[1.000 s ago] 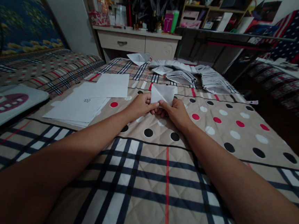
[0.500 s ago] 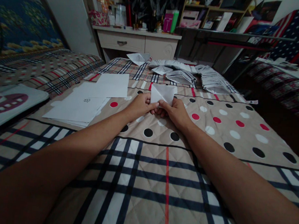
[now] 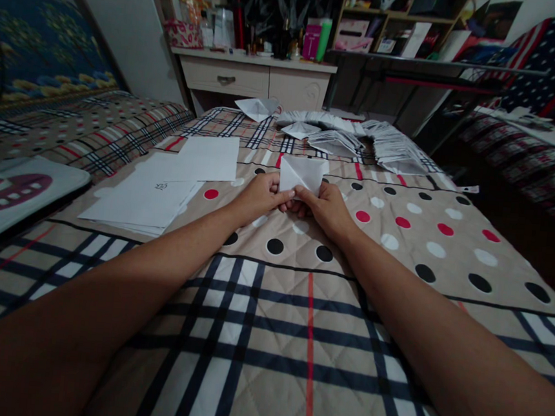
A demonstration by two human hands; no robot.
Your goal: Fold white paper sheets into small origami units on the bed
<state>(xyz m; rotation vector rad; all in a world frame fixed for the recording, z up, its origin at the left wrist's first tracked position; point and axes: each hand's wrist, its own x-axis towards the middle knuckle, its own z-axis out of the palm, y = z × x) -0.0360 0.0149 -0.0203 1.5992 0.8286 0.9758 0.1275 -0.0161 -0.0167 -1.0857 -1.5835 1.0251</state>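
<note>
A partly folded white paper (image 3: 303, 172) stands up from the bed between my two hands. My left hand (image 3: 261, 197) pinches its lower left edge, thumb on top. My right hand (image 3: 326, 207) pinches its lower right edge, and the fingertips of both hands meet under the fold. Both arms stretch forward over the quilted bedspread (image 3: 276, 337). A loose stack of flat white sheets (image 3: 157, 188) lies to the left of my left hand.
Several folded paper pieces (image 3: 346, 136) are piled at the far end of the bed. A dresser (image 3: 252, 79) with bottles stands beyond it. A white pad (image 3: 9, 194) lies at the left. A second bed (image 3: 526, 145) is at the right, across a dark gap.
</note>
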